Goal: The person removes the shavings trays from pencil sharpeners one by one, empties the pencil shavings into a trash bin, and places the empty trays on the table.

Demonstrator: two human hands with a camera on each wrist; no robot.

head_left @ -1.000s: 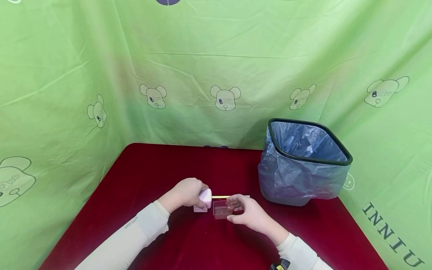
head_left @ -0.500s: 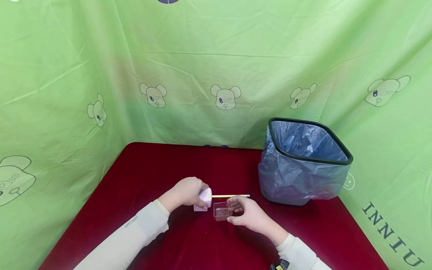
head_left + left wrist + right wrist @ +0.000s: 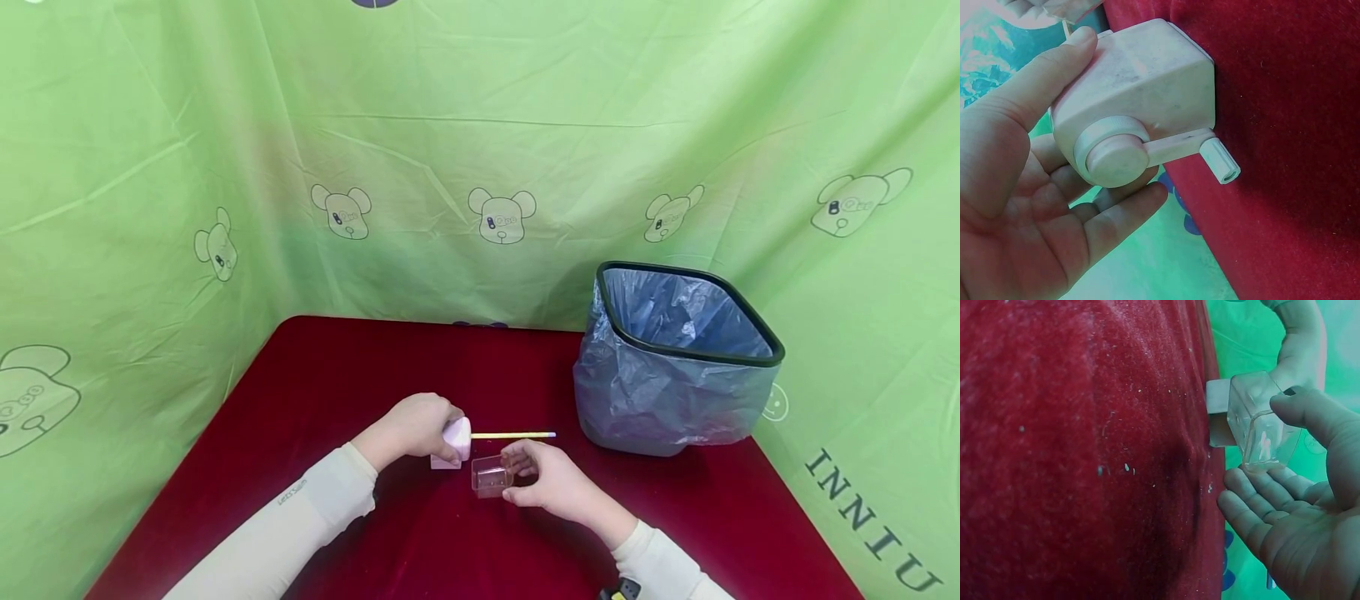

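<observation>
A pale pink crank pencil sharpener (image 3: 1147,75) stands on the red cloth, gripped between the thumb and fingers of my left hand (image 3: 423,425). In the left wrist view its crank handle (image 3: 1219,161) sticks out on the near side. A yellow pencil (image 3: 513,435) with a pale end extends rightward from the sharpener in the head view; its other end is hidden. My right hand (image 3: 553,483) pinches a clear plastic shavings drawer (image 3: 489,477) by one end, beside the sharpener and apart from it. The drawer looks tilted in the right wrist view.
Small pale crumbs (image 3: 1127,467) are scattered over the red tablecloth (image 3: 450,550). At the right stands a bin (image 3: 675,400) lined with a bluish plastic bag, its dark rim facing up. A green patterned curtain (image 3: 420,133) hangs around the table.
My right hand has shifted slightly toward me and left, tilting the clear drawer. More of the pencil shows past my right fingers. The left hand and sharpener have stayed put.
</observation>
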